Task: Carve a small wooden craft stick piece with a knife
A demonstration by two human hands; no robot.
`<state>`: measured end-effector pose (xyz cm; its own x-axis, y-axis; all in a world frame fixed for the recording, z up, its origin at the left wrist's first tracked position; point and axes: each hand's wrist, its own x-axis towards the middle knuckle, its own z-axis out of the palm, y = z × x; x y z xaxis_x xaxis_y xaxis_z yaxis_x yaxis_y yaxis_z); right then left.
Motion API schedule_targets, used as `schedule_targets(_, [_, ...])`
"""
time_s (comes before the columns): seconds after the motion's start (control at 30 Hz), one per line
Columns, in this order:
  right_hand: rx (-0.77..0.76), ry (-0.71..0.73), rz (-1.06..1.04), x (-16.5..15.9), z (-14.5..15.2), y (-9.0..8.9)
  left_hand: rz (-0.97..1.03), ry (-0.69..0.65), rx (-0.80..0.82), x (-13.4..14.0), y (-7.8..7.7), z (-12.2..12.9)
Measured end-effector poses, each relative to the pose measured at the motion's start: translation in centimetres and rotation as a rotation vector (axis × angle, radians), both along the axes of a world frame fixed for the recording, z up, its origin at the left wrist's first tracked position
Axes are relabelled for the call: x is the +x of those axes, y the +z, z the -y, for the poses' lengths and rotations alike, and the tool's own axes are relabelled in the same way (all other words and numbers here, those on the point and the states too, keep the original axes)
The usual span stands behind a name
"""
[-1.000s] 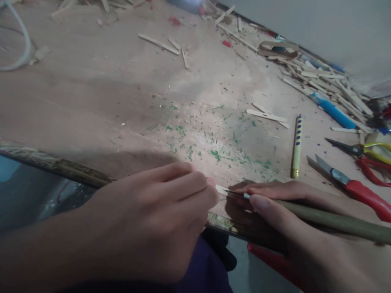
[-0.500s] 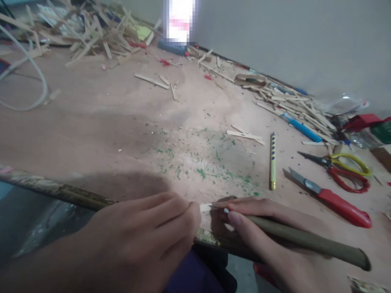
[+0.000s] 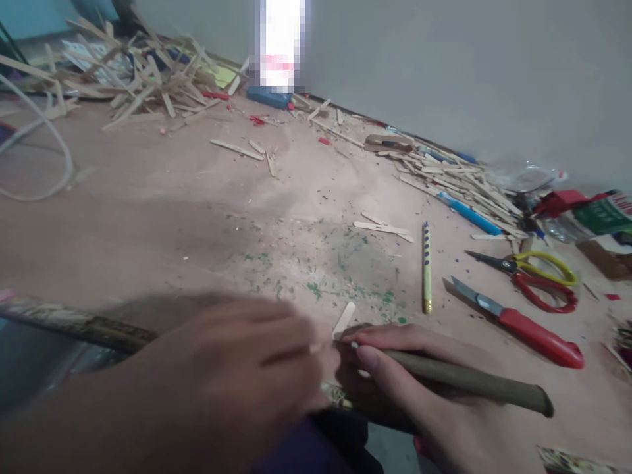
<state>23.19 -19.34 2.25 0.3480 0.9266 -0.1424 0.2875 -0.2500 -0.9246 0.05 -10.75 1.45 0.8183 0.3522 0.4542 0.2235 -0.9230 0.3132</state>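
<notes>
Table edge (image 3: 74, 322) — stick (image 3: 344, 319) between hands

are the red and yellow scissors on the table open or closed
Closed, as far as shows: the scissors lie flat on the table, dark blades together in one point, red and yellow loops side by side.

Dim, soft indoor light; motion blur smears the near hands; bright blown-out patch at the top.

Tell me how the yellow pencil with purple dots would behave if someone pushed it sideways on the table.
The yellow pencil with purple dots looks round and slim, so it would probably roll rather than slide. It lies on a bare stretch of the wooden table, so little would stop it until the flat wooden sticks on one side or the red-handled utility knife on the other. It seems stiff and light.
</notes>
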Motion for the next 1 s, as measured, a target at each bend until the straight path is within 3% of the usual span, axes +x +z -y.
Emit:
schedule_targets(0.1, [0.017,-0.005,-0.003,-0.1,0.2,-0.2,-0.142,0.013,-0.041,1.0,0.5,-1.8])
schedule_targets(0.23, [0.048,-0.002,0.041,0.0,0.2,-0.4,-0.314,-0.059,0.047,1.8,0.3,-3.2])
schedule_targets(0.43, [0.047,0.084,0.090,0.7,0.0,0.1,-0.321,-0.016,0.007,1.9,0.2,-3.2])
schedule_targets(0.63, [0.062,0.030,0.203,0.2,0.4,-0.3,-0.300,0.033,0.037,2.4,-0.2,-3.2])
schedule_targets(1.0, [0.065,0.061,0.264,0.6,0.2,-1.7,-0.410,0.095,-0.197,2.3,0.1,-3.7])
